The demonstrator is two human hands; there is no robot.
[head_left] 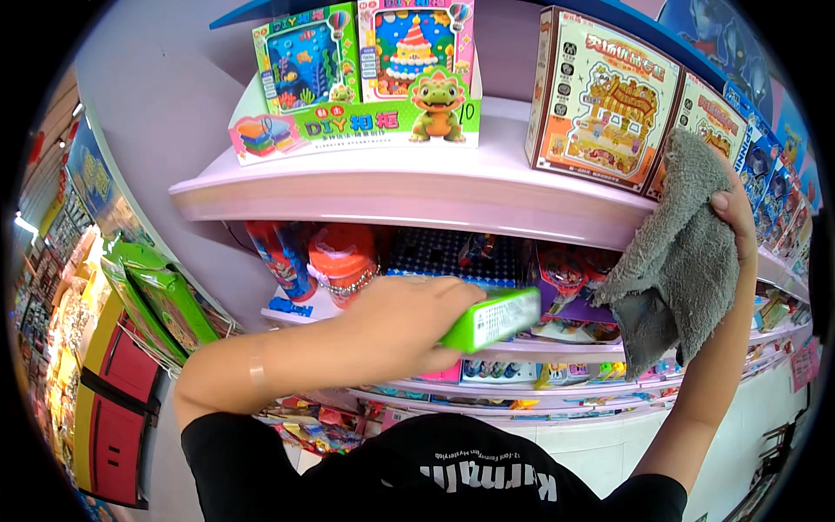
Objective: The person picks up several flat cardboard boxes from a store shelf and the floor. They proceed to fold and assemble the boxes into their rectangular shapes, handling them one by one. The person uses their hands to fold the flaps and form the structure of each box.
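Observation:
My left hand [428, 315] is wrapped round a small green box [494, 320] with a white printed side, held out in front of the lower shelf. A crumpled grey cloth [683, 248] hangs from my right hand [736, 217], by the edge of the upper shelf [417, 196]. Part of the cloth covers a brown-framed toy box [709, 113]. Left of it stands a larger matching box [600, 104] with a toy house picture. Further left, a green display carton [348, 130] with a cartoon dinosaur holds picture-craft boxes [306, 61].
Below, an orange-red lidded tub [342, 257], a blue and red cylinder [280, 259] and a purple box [570, 283] stand on the lower shelf. Green packages [161, 296] sit in a wire rack at left. Blue toy packs [774, 178] line the right.

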